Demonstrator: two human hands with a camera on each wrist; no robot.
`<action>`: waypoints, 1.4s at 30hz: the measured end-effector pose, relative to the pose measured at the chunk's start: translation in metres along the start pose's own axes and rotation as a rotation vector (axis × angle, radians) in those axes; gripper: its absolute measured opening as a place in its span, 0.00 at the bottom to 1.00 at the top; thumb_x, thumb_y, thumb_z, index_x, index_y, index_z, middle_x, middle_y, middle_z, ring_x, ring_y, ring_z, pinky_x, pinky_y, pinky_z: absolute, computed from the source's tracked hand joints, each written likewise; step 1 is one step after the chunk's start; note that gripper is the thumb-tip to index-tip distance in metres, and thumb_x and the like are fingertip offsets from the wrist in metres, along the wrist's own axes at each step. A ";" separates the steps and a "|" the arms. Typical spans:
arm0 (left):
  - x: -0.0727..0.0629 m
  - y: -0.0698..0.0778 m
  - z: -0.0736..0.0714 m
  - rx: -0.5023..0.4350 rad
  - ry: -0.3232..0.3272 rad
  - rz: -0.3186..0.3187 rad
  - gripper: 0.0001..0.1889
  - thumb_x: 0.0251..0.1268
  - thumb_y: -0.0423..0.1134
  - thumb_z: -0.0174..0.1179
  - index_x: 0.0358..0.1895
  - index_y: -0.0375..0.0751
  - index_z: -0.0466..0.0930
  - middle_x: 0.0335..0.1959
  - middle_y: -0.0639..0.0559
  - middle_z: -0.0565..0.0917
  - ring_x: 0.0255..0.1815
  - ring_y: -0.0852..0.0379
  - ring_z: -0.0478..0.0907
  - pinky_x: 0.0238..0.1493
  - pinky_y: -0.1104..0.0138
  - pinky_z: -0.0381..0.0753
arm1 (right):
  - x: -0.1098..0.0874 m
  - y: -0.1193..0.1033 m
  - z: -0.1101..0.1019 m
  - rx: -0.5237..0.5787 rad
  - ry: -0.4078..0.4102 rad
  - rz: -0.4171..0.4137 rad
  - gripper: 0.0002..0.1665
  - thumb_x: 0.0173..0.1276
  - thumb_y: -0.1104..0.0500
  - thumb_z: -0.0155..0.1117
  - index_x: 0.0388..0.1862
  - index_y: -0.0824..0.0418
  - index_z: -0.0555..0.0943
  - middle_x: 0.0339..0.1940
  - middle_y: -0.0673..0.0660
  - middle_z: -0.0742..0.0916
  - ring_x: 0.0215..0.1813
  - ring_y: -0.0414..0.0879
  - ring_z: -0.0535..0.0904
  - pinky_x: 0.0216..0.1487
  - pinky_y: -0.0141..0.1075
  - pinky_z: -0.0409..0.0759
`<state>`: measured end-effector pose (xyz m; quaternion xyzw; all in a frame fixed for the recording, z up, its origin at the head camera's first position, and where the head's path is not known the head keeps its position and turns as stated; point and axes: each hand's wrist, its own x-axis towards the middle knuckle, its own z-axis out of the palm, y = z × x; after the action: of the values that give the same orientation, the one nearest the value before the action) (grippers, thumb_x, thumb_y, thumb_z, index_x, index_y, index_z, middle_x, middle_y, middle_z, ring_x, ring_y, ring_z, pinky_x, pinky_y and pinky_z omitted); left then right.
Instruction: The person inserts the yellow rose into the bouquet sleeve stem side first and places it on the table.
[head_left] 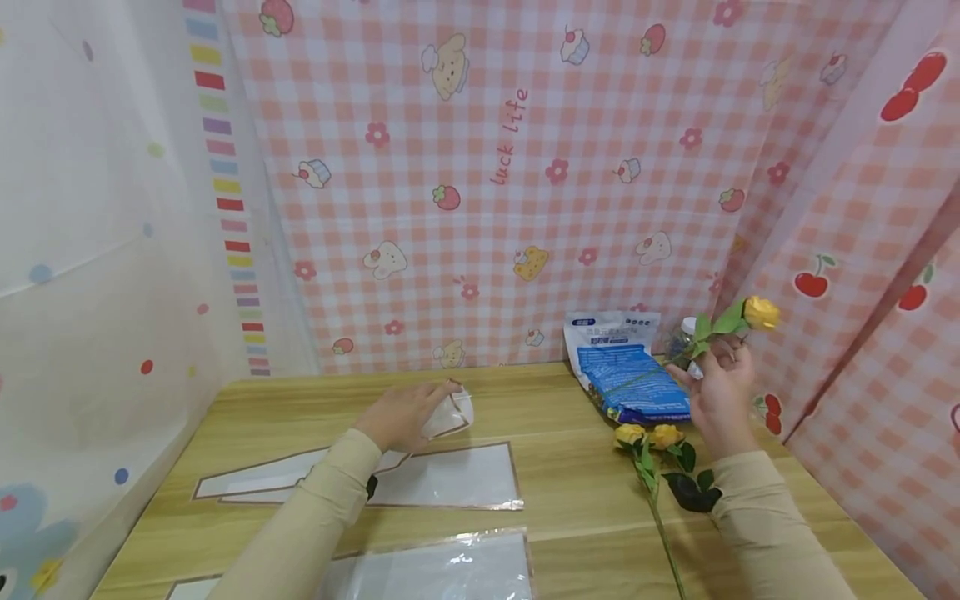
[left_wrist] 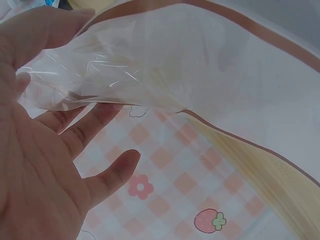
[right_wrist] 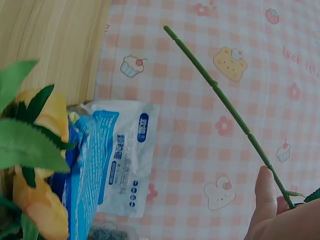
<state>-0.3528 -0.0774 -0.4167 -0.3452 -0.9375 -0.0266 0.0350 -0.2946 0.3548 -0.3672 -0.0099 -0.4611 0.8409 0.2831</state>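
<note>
My left hand (head_left: 405, 414) grips the wide end of a clear plastic flower sleeve (left_wrist: 150, 65) with a brown border. In the left wrist view the thumb lies at its upper edge and two fingers at its lower edge, and the mouth gapes between them. Over on the right, my right hand (head_left: 723, 387) holds a yellow rose (head_left: 761, 313) by its green stem (right_wrist: 215, 87). The bloom points to the right, and the bare stem end points left in the head view. Two more yellow roses (head_left: 628, 434) lie on the table below that hand.
Another brown-edged sleeve (head_left: 472, 479) lies flat under the left hand, and one more (head_left: 442, 573) nearer the front. A blue and white bag (head_left: 633, 379) stands at the back right beside a small white-capped bottle (head_left: 689, 326). Checked pink cloth (head_left: 487, 167) hangs behind the wooden table (head_left: 555, 542).
</note>
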 end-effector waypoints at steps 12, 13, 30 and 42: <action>0.004 -0.003 0.005 0.030 0.014 0.023 0.50 0.50 0.40 0.79 0.77 0.54 0.57 0.61 0.41 0.80 0.52 0.45 0.82 0.40 0.55 0.86 | -0.001 0.006 0.021 0.000 0.054 0.047 0.27 0.79 0.64 0.49 0.74 0.53 0.66 0.63 0.56 0.72 0.62 0.49 0.74 0.39 0.43 0.88; 0.004 -0.003 0.005 0.030 0.010 0.023 0.51 0.50 0.40 0.79 0.77 0.55 0.57 0.62 0.42 0.79 0.52 0.45 0.82 0.40 0.55 0.86 | -0.001 0.008 0.022 0.006 0.046 0.041 0.27 0.79 0.65 0.49 0.74 0.53 0.66 0.62 0.57 0.72 0.62 0.50 0.74 0.39 0.43 0.88; 0.013 0.012 0.001 0.011 0.001 0.041 0.50 0.52 0.40 0.78 0.77 0.54 0.57 0.66 0.42 0.78 0.59 0.44 0.80 0.54 0.50 0.83 | 0.000 0.023 0.037 -0.003 0.035 0.044 0.23 0.80 0.67 0.48 0.70 0.54 0.69 0.57 0.57 0.73 0.52 0.46 0.74 0.41 0.42 0.88; 0.022 0.019 0.003 0.087 0.013 0.084 0.49 0.53 0.43 0.78 0.77 0.54 0.57 0.62 0.44 0.80 0.53 0.48 0.82 0.48 0.56 0.86 | -0.005 0.031 0.044 -0.056 0.032 0.044 0.09 0.81 0.65 0.45 0.55 0.55 0.65 0.43 0.52 0.66 0.44 0.45 0.70 0.42 0.42 0.88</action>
<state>-0.3569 -0.0486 -0.4176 -0.3821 -0.9223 0.0135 0.0570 -0.3170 0.3060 -0.3676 -0.0411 -0.4795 0.8335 0.2715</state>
